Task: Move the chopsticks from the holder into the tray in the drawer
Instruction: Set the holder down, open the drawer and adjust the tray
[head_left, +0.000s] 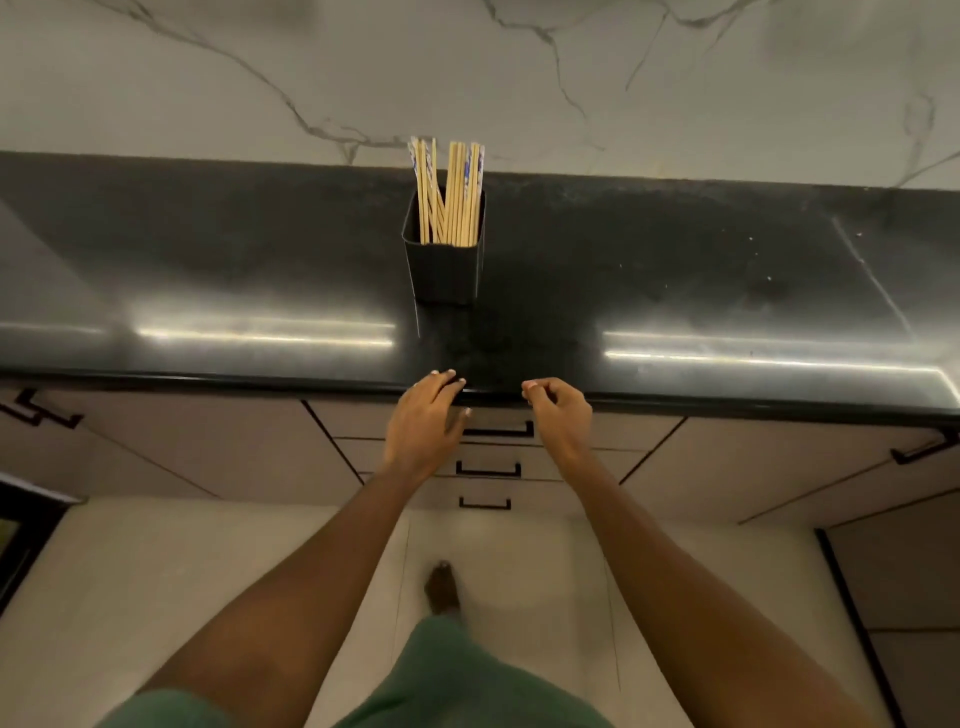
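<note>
- The chopsticks (449, 200) stand upright in a black holder (444, 270) at the upper middle of the frame. Their lower parts are hidden inside it. Some carry blue-and-white wrappers whose print is too small to read.
- The holder sits on a dark, glossy counter (675, 270), near its back edge and just in front of a marbled wall (260, 67). Bright glare streaks on the counter wash out parts of its surface on both sides.
- The left hand (423, 421) is at centre frame, with fingers extended and slightly spread and the thumb held apart. Its fingertips lie over the counter's front edge, and it holds nothing.
- The right hand (558, 410) is just to the right of it, with fingers loosely curled and nothing between them. I cannot tell whether they touch the counter edge.
- Below the hands is a stack of drawers (540, 470), all closed, so their insides are hidden.
- The top handle (501, 432) shows between the two hands, and its left end is covered by the left thumb.
- At the left and right edges of the frame, cupboard handles (39, 410) are partly cut off.
- A dark object (21, 530) at the lower left is cut off and cannot be made out.
- At the bottom centre, a bare foot (441, 587) on the pale floor is blurred.
- Green clothing (457, 675) is cut off by the bottom edge of the frame.
</note>
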